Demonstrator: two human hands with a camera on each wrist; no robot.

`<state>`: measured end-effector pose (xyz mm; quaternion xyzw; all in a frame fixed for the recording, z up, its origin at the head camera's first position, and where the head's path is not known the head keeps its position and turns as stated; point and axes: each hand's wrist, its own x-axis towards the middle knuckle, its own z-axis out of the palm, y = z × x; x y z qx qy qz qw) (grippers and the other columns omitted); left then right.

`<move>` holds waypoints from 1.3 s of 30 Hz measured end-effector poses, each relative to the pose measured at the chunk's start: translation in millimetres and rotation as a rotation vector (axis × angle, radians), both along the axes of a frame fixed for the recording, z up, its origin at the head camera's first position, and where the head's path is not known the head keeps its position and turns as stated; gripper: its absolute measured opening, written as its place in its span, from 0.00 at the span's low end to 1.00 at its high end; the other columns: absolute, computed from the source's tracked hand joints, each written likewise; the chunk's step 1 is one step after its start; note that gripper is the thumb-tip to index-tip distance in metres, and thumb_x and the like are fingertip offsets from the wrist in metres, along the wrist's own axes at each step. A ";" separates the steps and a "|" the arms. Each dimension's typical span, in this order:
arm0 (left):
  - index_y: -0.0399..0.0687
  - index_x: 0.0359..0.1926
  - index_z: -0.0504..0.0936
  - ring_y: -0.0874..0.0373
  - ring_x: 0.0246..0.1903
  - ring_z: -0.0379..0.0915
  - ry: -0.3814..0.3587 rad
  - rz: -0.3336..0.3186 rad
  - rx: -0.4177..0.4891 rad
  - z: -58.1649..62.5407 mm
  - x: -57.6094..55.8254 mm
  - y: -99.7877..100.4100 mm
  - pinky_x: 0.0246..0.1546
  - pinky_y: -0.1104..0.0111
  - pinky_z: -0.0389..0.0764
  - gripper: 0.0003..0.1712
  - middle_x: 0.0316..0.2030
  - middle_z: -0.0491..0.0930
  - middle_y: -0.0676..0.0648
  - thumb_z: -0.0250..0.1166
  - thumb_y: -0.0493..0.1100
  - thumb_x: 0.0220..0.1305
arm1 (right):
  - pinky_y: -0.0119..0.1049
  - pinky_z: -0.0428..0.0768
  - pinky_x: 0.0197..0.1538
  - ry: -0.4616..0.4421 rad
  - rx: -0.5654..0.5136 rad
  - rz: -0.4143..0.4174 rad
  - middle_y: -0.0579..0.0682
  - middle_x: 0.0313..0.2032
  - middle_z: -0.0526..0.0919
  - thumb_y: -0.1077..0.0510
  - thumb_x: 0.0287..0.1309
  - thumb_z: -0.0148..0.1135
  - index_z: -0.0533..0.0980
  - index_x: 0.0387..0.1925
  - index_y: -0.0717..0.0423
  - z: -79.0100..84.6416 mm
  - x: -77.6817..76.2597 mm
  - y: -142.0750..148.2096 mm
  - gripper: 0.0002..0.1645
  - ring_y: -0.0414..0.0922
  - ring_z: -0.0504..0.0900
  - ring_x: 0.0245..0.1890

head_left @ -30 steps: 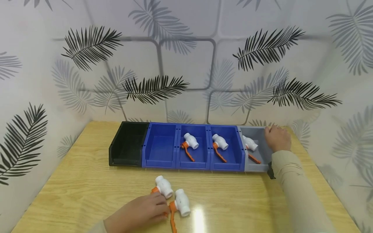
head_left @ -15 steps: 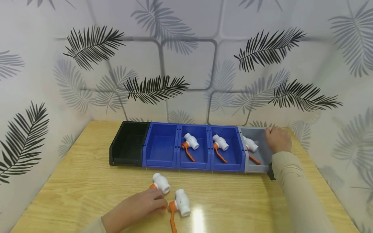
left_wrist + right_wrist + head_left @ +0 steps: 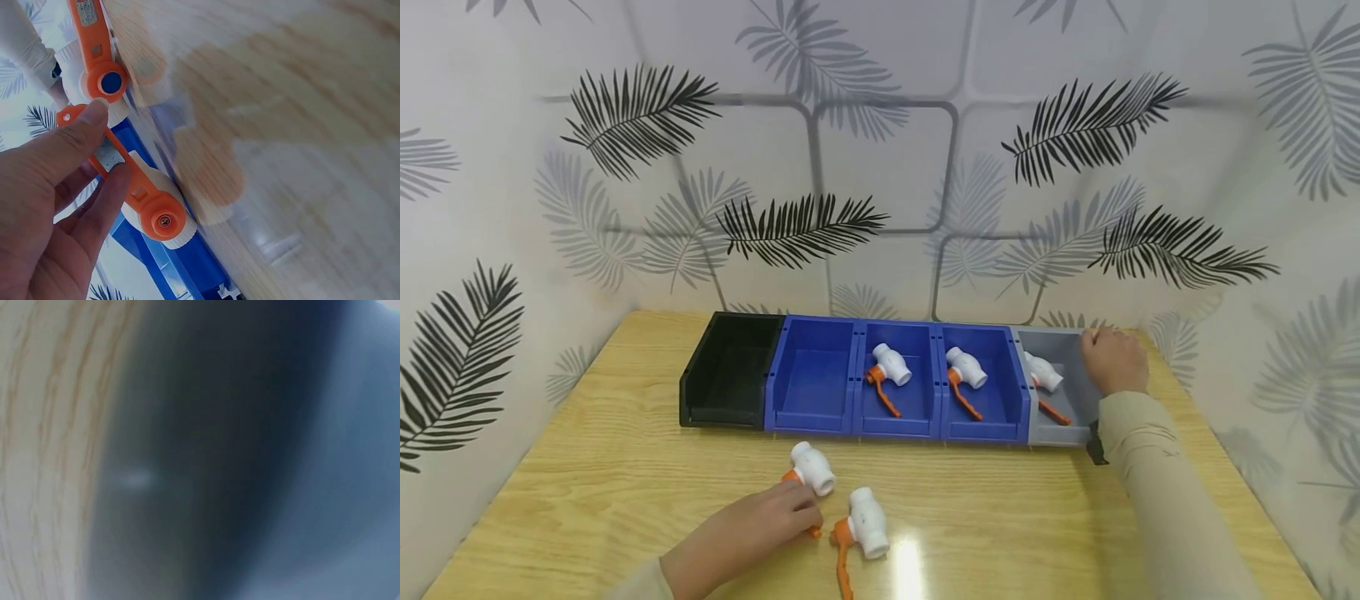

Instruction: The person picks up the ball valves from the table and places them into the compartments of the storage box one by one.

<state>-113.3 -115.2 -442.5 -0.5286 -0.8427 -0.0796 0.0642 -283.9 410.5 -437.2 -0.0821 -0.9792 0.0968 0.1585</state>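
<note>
My left hand [image 3: 756, 527] pinches the orange handle of a white ball valve [image 3: 814, 469] low over the front of the table. In the left wrist view, thumb and fingers close on the handle [image 3: 139, 190], with the white body beyond it. Just to the right lies a second ball valve [image 3: 868, 523], its orange handle pointing toward me. My right hand [image 3: 1116, 358] grips the right side wall of the grey bin [image 3: 1078, 392] at the end of the row; its fingertips are hidden. The right wrist view is mostly blurred bin surface.
Joined to the grey bin are several blue bins and a black bin [image 3: 730, 375] at the left end. Single ball valves lie in two blue bins [image 3: 891, 364] [image 3: 967, 367] and in the grey one. A leaf-patterned wall [image 3: 880, 167] stands behind the wooden table [image 3: 625, 467].
My left hand has shifted slightly left and away from me with its ball valve, widening the gap to the second one. The right hand stays on the grey bin.
</note>
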 end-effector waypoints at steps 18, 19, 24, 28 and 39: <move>0.54 0.36 0.77 0.65 0.37 0.63 0.062 0.006 -0.024 7.6 2.6 -1.3 0.34 0.78 0.69 0.12 0.37 0.70 0.58 0.63 0.33 0.54 | 0.55 0.67 0.28 -0.026 -0.018 -0.006 0.65 0.25 0.74 0.50 0.68 0.34 0.69 0.24 0.65 1.8 2.3 -2.5 0.27 0.63 0.74 0.28; 0.54 0.36 0.77 0.65 0.37 0.64 0.084 0.000 -0.014 8.4 2.6 -1.3 0.35 0.78 0.69 0.12 0.37 0.71 0.57 0.64 0.32 0.53 | 0.55 0.67 0.28 -0.025 -0.019 -0.006 0.65 0.25 0.74 0.50 0.68 0.34 0.69 0.24 0.65 1.9 2.3 -2.5 0.27 0.63 0.74 0.28; 0.52 0.36 0.78 0.63 0.37 0.65 0.175 -0.026 0.021 17.1 0.2 -2.3 0.33 0.77 0.71 0.16 0.40 0.72 0.55 0.67 0.30 0.48 | 0.52 0.67 0.25 -0.006 -0.016 0.004 0.61 0.21 0.73 0.50 0.67 0.36 0.68 0.21 0.64 3.6 2.6 -3.4 0.27 0.60 0.73 0.24; 0.52 0.37 0.78 0.62 0.37 0.64 0.200 -0.037 0.008 28.1 -3.7 -3.4 0.33 0.77 0.71 0.16 0.41 0.71 0.55 0.68 0.30 0.48 | 0.52 0.67 0.24 0.000 -0.011 0.005 0.61 0.20 0.72 0.51 0.67 0.37 0.68 0.19 0.63 4.9 2.3 -5.9 0.26 0.60 0.73 0.23; 0.51 0.38 0.78 0.61 0.38 0.65 0.213 0.003 -0.043 49.9 -34.9 -2.6 0.34 0.76 0.72 0.17 0.37 0.71 0.54 0.67 0.29 0.49 | 0.50 0.66 0.23 -0.024 -0.011 0.037 0.60 0.20 0.71 0.51 0.67 0.35 0.66 0.17 0.62 2.1 0.0 -4.1 0.27 0.56 0.70 0.20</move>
